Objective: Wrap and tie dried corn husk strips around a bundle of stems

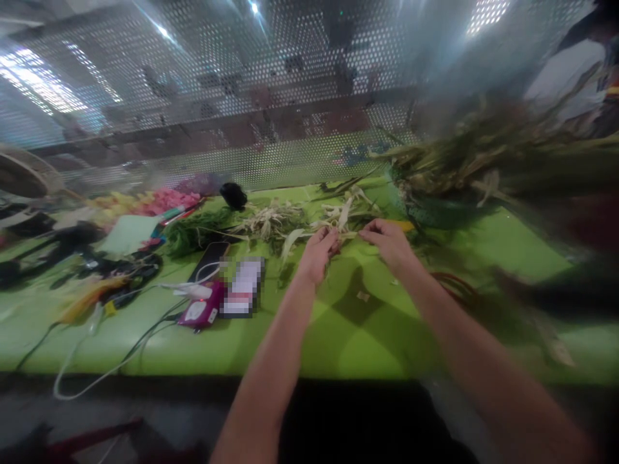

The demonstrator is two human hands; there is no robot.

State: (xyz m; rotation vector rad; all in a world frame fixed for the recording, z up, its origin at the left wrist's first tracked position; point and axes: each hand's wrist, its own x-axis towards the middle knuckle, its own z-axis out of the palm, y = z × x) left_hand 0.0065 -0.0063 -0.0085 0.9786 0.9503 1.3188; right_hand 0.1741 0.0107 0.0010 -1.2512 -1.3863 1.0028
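Both my arms reach forward over a bright green table (367, 335). My left hand (319, 252) is curled, its fingers closed on pale dried leaves (338, 222) lying in a loose pile. My right hand (387, 243) pinches the same strands just to the right, fingers pressed together. The two hands nearly touch. More dried leaves (265, 222) spread to the left of my hands, next to a bunch of green foliage (193, 233).
A big heap of dried plants (483, 161) fills the right back. A phone (210, 258), a pink device (200, 310), cables (111, 361) and pink and yellow flowers (155, 201) lie left. A perforated metal screen (271, 96) backs the table. A person in white (570, 71) stands far right.
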